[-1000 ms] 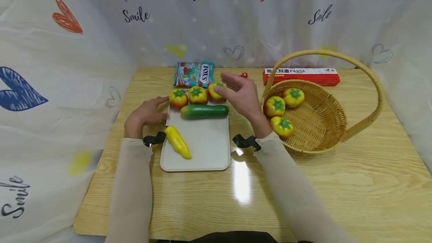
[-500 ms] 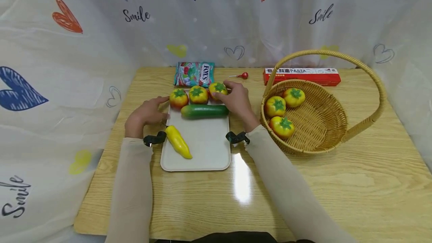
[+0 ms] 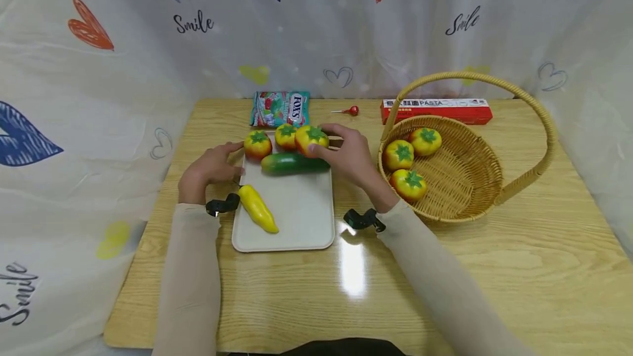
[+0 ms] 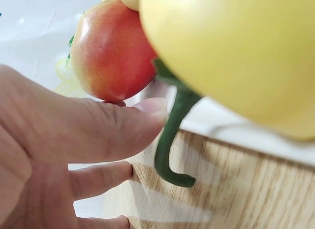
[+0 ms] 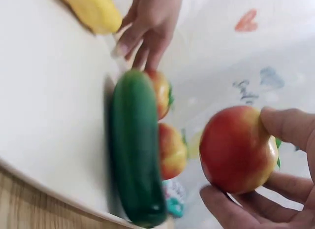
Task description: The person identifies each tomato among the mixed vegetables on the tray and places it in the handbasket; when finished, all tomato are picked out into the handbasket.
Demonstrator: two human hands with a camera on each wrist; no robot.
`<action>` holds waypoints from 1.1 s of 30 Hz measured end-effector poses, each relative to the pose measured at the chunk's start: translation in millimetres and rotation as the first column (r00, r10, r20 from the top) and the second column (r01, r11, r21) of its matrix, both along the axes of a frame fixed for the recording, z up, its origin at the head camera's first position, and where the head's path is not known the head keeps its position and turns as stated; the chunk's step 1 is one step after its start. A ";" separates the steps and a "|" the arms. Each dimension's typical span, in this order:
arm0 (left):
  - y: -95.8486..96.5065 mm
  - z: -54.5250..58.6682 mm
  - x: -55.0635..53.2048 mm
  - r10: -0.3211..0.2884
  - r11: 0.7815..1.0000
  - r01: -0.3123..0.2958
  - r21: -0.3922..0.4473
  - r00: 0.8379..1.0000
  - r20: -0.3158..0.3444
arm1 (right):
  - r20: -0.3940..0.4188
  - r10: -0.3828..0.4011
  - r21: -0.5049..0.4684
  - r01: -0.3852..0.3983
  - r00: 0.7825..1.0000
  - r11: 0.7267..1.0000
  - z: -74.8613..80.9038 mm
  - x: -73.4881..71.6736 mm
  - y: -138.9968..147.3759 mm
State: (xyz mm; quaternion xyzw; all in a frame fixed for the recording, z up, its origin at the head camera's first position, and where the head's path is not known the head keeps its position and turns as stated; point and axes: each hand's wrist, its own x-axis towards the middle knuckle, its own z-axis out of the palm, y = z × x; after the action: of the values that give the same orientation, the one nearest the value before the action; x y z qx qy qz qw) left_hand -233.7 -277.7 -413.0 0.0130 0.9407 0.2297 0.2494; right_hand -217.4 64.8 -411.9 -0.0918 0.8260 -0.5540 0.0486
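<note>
In the head view, my right hand (image 3: 352, 158) holds a yellow-red toy tomato (image 3: 310, 139) between thumb and fingers, over the back of the white tray (image 3: 304, 210). The right wrist view shows that tomato's red underside, apart from the others. Two similar tomatoes, a left one (image 3: 257, 146) and a middle one (image 3: 284, 136), sit behind a green cucumber (image 3: 292, 164). My left hand (image 3: 210, 170) rests by the tray's left edge, its index fingertip at the left tomato. A yellow pepper (image 3: 258, 209) lies at front left; in the left wrist view my thumb is near its green stem (image 4: 172, 140).
A handled wicker basket (image 3: 467, 180) on the right contains three tomatoes (image 3: 398, 154). Along the back lie a Fox's candy bag (image 3: 280, 109), a small red-ended tool (image 3: 352, 110) and a red pasta box (image 3: 437, 111). A heart-print curtain (image 3: 316, 26) hangs behind the wooden table.
My right hand has come down onto the right tomato, gripped it and lifted it leftward and nearer, partly over the middle one. My left hand has stayed in place.
</note>
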 end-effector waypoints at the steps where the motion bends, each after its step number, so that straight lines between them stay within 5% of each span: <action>1: -0.1 0.1 0.2 0.000 1.000 0.000 -0.002 1.000 0.001 | -0.001 0.026 -0.013 -0.026 1.000 1.000 4.7 7.4 4.5; 9: -1.6 -2.3 0.8 -0.033 0.999 0.033 -0.007 0.999 -0.031 | -0.064 0.162 -0.077 -0.166 0.985 0.983 29.3 61.5 80.7; 15: -3.3 -3.4 1.5 -0.025 1.000 0.025 -0.008 0.999 -0.022 | -0.173 0.198 0.102 -0.182 0.965 0.978 34.3 94.0 158.8; 20: -5.4 -4.7 1.7 -0.030 1.000 0.030 0.003 0.999 -0.025 | -0.180 0.192 0.293 -0.134 0.965 0.947 45.3 112.0 205.3; 23: -6.1 -5.0 1.9 -0.034 0.999 0.034 0.002 0.999 -0.031 | -0.157 0.161 0.423 -0.081 0.974 0.902 50.1 118.2 220.0; 29: -6.5 -5.2 0.6 -0.033 0.999 0.033 0.000 0.999 -0.031 | -0.153 0.187 0.670 -0.037 0.970 0.741 42.9 114.2 231.1; 33: -4.8 -5.2 -0.3 -0.034 0.999 0.034 0.003 0.999 -0.026 | -0.074 0.232 0.701 -0.115 0.970 0.704 33.9 107.5 229.9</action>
State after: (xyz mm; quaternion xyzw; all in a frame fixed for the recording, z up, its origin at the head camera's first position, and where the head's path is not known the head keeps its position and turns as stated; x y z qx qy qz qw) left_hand -234.0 -282.5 -418.2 0.0324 0.9431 0.2268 0.2409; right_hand -110.0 294.7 -378.0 -0.1875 0.9615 -0.1898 0.0664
